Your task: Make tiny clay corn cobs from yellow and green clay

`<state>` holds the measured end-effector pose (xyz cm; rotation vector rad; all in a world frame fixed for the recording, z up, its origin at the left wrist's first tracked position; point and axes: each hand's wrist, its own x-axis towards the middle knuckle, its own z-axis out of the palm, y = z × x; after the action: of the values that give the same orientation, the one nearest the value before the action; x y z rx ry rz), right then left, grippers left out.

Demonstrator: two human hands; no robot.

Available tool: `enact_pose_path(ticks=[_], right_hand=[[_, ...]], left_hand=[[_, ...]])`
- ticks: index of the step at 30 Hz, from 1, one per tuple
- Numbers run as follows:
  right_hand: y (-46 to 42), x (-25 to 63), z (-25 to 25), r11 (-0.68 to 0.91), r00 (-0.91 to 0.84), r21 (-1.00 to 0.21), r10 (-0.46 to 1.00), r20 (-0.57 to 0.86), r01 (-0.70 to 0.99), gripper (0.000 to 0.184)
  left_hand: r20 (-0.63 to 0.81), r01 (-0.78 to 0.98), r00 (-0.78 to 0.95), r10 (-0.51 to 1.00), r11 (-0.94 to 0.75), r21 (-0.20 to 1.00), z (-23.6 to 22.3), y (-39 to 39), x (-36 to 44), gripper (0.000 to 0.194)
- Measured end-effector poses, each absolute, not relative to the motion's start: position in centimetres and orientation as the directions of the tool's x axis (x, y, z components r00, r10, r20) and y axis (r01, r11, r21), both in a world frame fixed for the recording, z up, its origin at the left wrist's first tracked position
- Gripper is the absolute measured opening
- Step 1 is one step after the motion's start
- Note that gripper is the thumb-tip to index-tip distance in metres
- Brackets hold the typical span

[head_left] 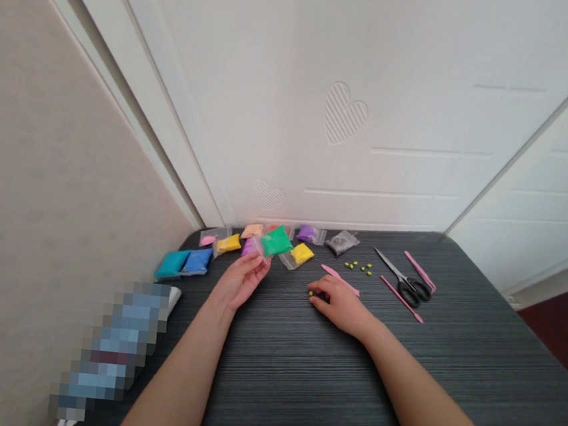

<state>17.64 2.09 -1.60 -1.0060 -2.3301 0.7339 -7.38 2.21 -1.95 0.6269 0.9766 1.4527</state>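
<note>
My left hand point(241, 280) is raised a little above the dark striped table point(298, 375), fingertips pinching the corner of a clear bag of green clay point(276, 242). My right hand point(338, 302) rests on the table with fingers curled, fingertips pressed on a tiny yellow clay bit point(311, 294). Several small yellow-green clay balls point(359, 267) lie just beyond it. A pink flat tool point(340, 280) lies next to my right hand's knuckles.
Small clay bags line the table's back edge: teal point(172, 264), blue point(197, 261), yellow point(302, 253), purple point(307, 233), grey point(342, 243), orange and pink. Black scissors point(405, 281) and two pink sticks point(401, 298) lie at right. White panelled wall behind; a blurred object sits at the lower left.
</note>
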Motion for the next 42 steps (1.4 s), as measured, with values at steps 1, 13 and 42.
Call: enact_pose_path(ticks=[1, 13, 42], right_hand=[[2.1, 17.7, -1.6, 0.573, -0.591, -0.653, 0.773, 0.231, 0.495, 0.022], [0.8, 16.5, 0.5, 0.550, -0.392, -0.742, 0.824, 0.409, 0.383, 0.022], [1.4, 15.2, -2.0, 0.343, -0.389, -0.910, 0.890, 0.236, 0.233, 0.024]], left_hand=[[-0.158, -0.489, -0.133, 0.978, 0.074, 0.869, -2.0, 2.2, -7.3, 0.028], [0.066, 0.248, 0.039, 0.997, -0.073, 0.966, -1.9, 0.6, -3.0, 0.028], [0.390, 0.798, 0.308, 0.868, -0.459, 0.390, -1.3, -0.8, -0.4, 0.018]])
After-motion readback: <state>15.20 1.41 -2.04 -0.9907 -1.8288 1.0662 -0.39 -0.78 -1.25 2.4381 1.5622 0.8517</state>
